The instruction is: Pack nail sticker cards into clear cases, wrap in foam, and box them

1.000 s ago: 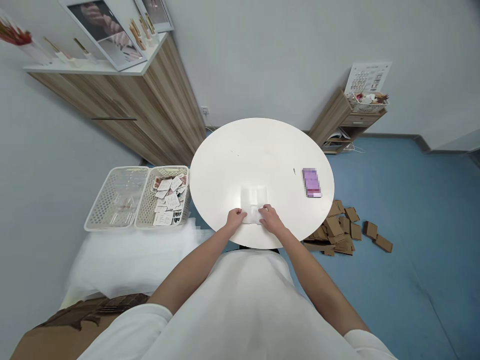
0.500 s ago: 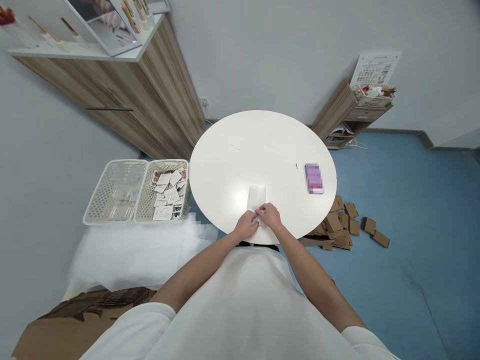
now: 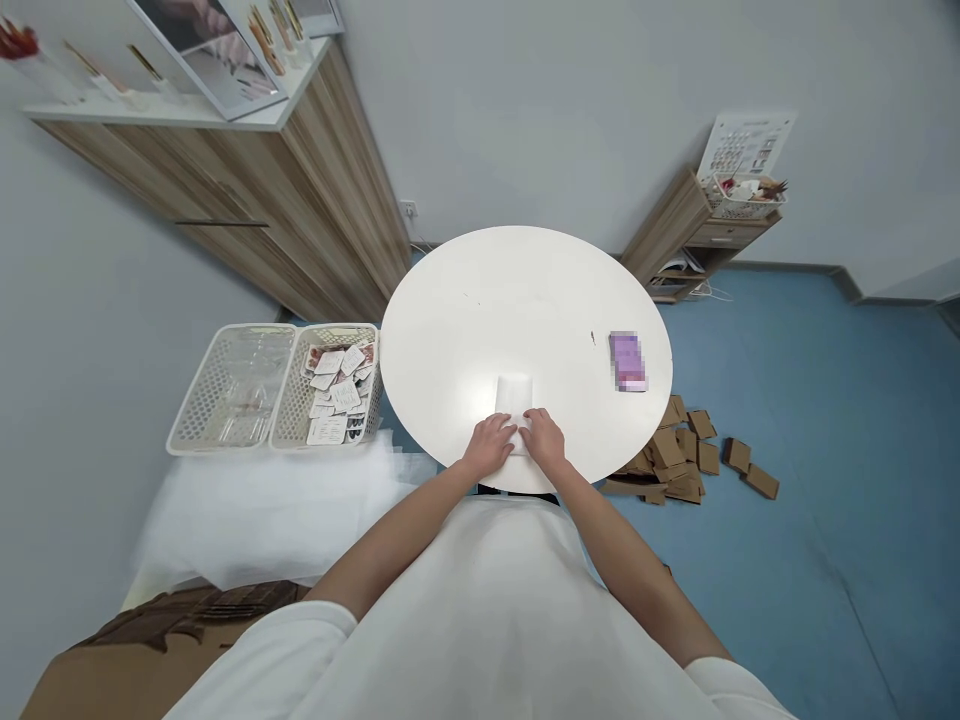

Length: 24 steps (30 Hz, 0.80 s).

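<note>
A narrow folded white sheet [image 3: 514, 393] lies on the round white table [image 3: 517, 300] near its front edge. My left hand [image 3: 491, 444] rests on the sheet's near end, fingers laid flat and slightly spread. My right hand [image 3: 544, 438] lies beside it on the same end, fingers also flat against the sheet. The near part of the sheet is hidden under both hands.
A purple phone [image 3: 627, 361] lies on the table's right side. Two white baskets stand at left, one with clear items [image 3: 232, 385], one with printed cards [image 3: 336, 395]. Brown cardboard pieces [image 3: 686, 455] litter the blue floor. White sheets [image 3: 262, 510] are piled at lower left.
The sheet was wider a second ago and is now folded narrow. My hands came together over its near end, pinched it, then flattened down on it.
</note>
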Available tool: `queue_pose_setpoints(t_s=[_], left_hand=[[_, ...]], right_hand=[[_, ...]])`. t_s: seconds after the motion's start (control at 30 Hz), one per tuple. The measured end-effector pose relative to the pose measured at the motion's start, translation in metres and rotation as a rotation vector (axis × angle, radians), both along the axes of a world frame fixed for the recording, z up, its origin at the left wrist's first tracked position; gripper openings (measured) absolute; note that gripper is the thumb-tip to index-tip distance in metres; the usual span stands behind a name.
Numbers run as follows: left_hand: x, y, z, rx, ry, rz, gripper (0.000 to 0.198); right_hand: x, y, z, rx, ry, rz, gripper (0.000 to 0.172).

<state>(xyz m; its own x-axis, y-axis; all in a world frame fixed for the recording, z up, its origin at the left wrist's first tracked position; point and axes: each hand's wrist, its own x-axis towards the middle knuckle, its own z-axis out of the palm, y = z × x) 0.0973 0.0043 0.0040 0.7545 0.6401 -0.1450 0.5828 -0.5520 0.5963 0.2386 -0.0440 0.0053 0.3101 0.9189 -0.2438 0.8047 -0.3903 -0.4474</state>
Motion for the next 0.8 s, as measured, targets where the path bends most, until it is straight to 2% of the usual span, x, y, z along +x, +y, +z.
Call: queue_pose_setpoints(t_s=[0.13, 0.2, 0.27, 0.37, 0.47, 0.57, 0.67, 0.73, 0.8], left_hand=[[0.001, 0.000, 0.000, 0.018, 0.015, -0.007, 0.033], [0.001, 0.002, 0.001, 0.004, -0.014, -0.025, 0.034], [0.000, 0.003, 0.003, -0.020, -0.044, -0.045, 0.037], [-0.005, 0.004, 0.009, -0.043, -0.096, -0.079, 0.051], [-0.016, 0.002, 0.015, -0.067, -0.132, -0.117, 0.059], [-0.027, -0.003, 0.015, -0.121, -0.108, -0.095, 0.049], [-0.031, -0.004, 0.012, -0.234, -0.110, 0.000, 0.032], [-0.028, -0.001, 0.010, -0.317, -0.138, 0.078, 0.023], [-0.023, 0.005, 0.008, -0.366, -0.176, 0.145, 0.018]], right_hand=[[0.002, -0.011, 0.005, 0.075, -0.053, 0.361, 0.052], [0.003, -0.013, 0.002, 0.025, -0.028, 0.445, 0.068], [0.003, -0.010, -0.001, -0.012, -0.014, 0.452, 0.070], [0.002, -0.004, 0.001, -0.005, -0.022, 0.477, 0.062], [-0.001, -0.006, 0.011, -0.043, 0.013, 0.525, 0.053], [-0.004, -0.018, 0.020, -0.101, 0.100, 0.522, 0.043], [-0.003, -0.027, 0.026, -0.115, 0.160, 0.458, 0.029], [0.000, -0.024, 0.027, -0.132, 0.193, 0.394, 0.017], [0.003, -0.017, 0.027, -0.133, 0.219, 0.332, 0.013]])
